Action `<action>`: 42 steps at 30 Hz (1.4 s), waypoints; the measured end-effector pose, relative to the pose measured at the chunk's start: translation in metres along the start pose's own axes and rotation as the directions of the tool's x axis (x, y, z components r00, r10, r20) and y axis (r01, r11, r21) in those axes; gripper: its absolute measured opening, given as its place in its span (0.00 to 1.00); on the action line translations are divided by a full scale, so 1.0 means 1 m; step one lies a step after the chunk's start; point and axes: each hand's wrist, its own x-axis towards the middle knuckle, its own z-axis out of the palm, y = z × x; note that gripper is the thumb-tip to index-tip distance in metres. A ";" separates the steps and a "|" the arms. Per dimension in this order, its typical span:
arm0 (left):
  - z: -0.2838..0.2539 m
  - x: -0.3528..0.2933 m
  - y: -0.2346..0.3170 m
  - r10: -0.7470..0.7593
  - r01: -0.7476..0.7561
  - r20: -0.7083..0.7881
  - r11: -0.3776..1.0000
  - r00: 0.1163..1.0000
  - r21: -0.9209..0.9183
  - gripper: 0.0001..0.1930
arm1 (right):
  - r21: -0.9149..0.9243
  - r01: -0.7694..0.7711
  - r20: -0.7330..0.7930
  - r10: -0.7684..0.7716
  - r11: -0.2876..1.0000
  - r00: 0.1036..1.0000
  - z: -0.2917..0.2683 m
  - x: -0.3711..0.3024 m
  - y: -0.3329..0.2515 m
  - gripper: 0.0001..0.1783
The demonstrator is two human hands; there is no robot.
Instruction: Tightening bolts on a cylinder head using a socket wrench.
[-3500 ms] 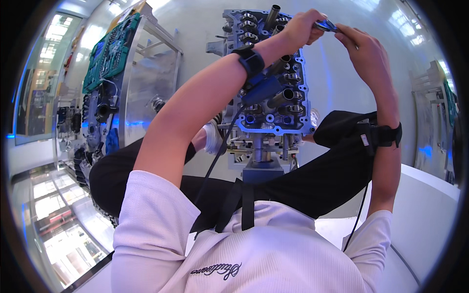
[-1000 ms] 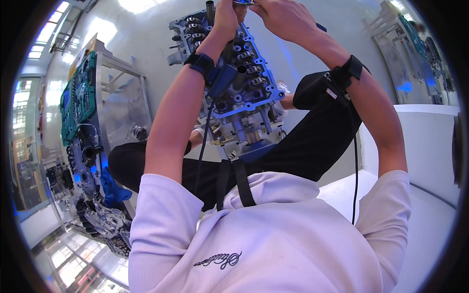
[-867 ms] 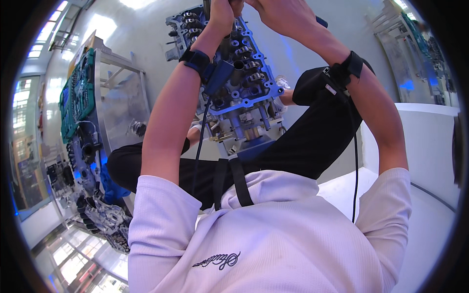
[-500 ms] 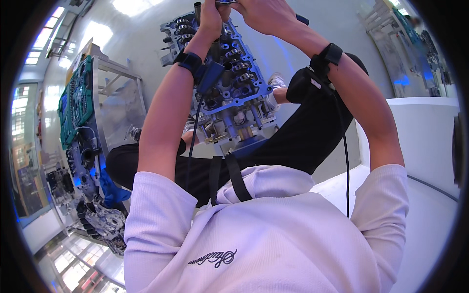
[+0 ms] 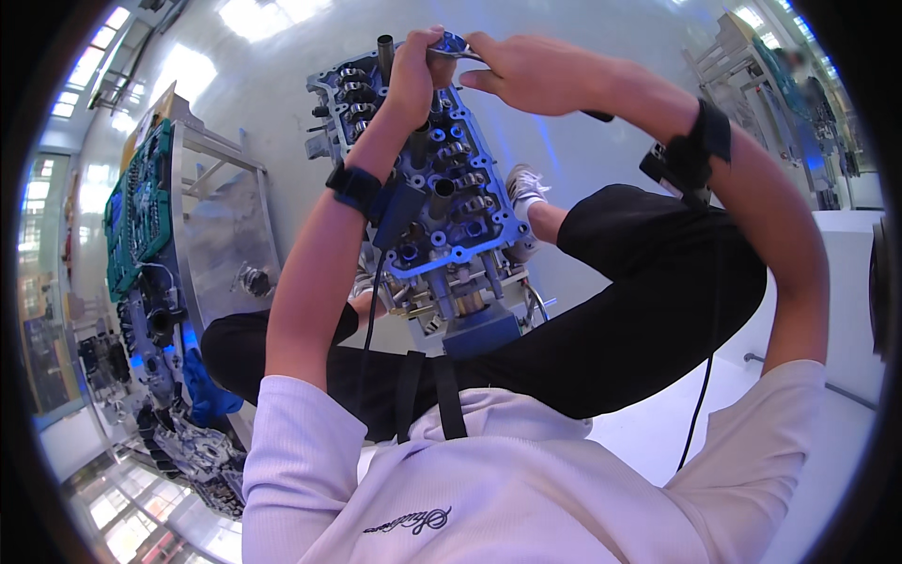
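An engine cylinder head (image 5: 458, 202) with rows of valve gear lies between my legs, held up on a stand with a blue-grey block (image 5: 482, 331). Over its far end my left hand (image 5: 412, 83) is closed, fingers wrapped at the head of a ratchet wrench (image 5: 458, 53). My right hand (image 5: 531, 77) grips the wrench from the right side. A dark handle end (image 5: 598, 116) shows below my right wrist. What sits under the wrench head is hidden by my left hand. An upright metal tube (image 5: 385, 58) rises just left of that hand.
To the left stands a metal workbench (image 5: 221, 202) carrying a green socket tray (image 5: 141, 211), engine parts (image 5: 193, 442) and a blue cloth (image 5: 209, 387). My shoe (image 5: 526, 188) is right of the engine. Another bench (image 5: 770, 103) stands far right. Black cables (image 5: 374, 296) hang from my wrist straps.
My right elbow and forearm have swung outward to the right. Both hands, with the wrench, appear lower in view, and the engine's far end shows more fully. My right knee has moved outward.
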 end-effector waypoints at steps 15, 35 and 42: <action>0.015 -0.019 -0.005 0.118 -0.107 -0.208 0.992 0.971 0.066 0.21 | 0.366 -0.161 0.382 0.010 0.917 0.924 -0.029 0.015 0.004 0.18; -0.029 0.009 -0.007 -0.112 0.110 -0.001 0.985 0.994 -0.132 0.15 | 0.337 0.015 0.370 -0.147 0.941 0.917 -0.003 0.028 0.000 0.18; -0.029 0.003 -0.003 -0.106 0.099 -0.049 0.988 0.993 -0.120 0.15 | 0.558 -0.054 0.322 -0.156 0.828 0.934 -0.003 0.024 0.002 0.19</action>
